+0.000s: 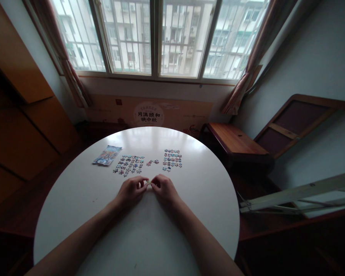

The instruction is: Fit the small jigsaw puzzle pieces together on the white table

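Between my left hand (133, 188) and my right hand (164, 186) is a small pale jigsaw puzzle piece (149, 182), pinched by the fingertips of both just above or on the white table. Whether it is one piece or two joined is too small to tell. Beyond my left hand lies a loose grid of jigsaw pieces (129, 165), spaced apart. Past my right hand is a second group of pieces (173, 159), set in closer rows. A few pieces (152, 162) lie between the two groups.
The round white table (74, 214) fills the middle. A printed picture sheet or packet (107, 155) lies at its far left. Behind stand a printed cardboard panel (149, 111) and barred windows. A low wooden bench (238, 140) is at the right, orange cabinets (23, 126) at the left.
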A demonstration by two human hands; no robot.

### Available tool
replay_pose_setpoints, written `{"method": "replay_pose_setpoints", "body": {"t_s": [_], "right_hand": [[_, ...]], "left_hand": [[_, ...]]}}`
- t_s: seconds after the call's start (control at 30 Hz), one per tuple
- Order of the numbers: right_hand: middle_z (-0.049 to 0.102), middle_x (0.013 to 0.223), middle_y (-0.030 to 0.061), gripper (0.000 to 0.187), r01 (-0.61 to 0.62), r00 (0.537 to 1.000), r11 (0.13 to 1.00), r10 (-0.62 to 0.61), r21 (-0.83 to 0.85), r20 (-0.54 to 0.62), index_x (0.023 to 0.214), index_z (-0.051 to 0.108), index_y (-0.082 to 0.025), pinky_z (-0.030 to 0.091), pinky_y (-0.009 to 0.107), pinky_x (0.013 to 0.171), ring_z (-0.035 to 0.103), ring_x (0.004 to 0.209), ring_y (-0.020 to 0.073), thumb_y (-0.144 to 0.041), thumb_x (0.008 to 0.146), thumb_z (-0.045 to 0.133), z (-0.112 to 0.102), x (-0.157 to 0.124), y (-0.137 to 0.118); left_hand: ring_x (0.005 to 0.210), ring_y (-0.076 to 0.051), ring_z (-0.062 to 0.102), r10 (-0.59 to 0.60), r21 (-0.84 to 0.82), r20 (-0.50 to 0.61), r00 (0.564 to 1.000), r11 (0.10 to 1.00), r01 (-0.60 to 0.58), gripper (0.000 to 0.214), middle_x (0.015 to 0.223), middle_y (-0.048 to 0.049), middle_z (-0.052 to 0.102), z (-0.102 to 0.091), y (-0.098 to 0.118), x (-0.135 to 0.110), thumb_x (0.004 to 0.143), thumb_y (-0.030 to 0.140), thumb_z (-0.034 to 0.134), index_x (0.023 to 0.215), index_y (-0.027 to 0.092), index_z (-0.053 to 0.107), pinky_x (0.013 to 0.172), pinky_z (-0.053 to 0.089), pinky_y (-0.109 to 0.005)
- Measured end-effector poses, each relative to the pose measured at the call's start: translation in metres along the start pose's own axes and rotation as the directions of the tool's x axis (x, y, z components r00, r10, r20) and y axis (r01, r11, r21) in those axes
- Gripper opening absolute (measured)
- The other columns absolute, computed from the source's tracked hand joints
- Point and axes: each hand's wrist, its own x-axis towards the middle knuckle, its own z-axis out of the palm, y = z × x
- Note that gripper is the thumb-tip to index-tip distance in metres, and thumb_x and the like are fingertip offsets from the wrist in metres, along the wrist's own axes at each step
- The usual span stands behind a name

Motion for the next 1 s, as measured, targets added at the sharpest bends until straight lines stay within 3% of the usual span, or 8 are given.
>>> {"method": "replay_pose_setpoints", "body": {"t_s": [1.0], "right_hand": [[0.057,0.071,-0.0006,0.006,0.011,1.000,1.000,-0.011,0.024,-0.019,0.073,0.063,-0.017,0.040,0.021,0.062,0.051,0.064,0.0103,-0.014,0.078,0.061,0.0015,-0.0006,0.0001]], "left_hand": [[0.059,-0.011,0.057,0.005,-0.009,-0.012,1.000,1.000,-0.005,0.021,0.067,0.0007,0.065,0.0007,-0.0006,0.0002,0.082,0.030,0.058,0.094,0.019,0.070,0.059,0.042,-0.021]]}}
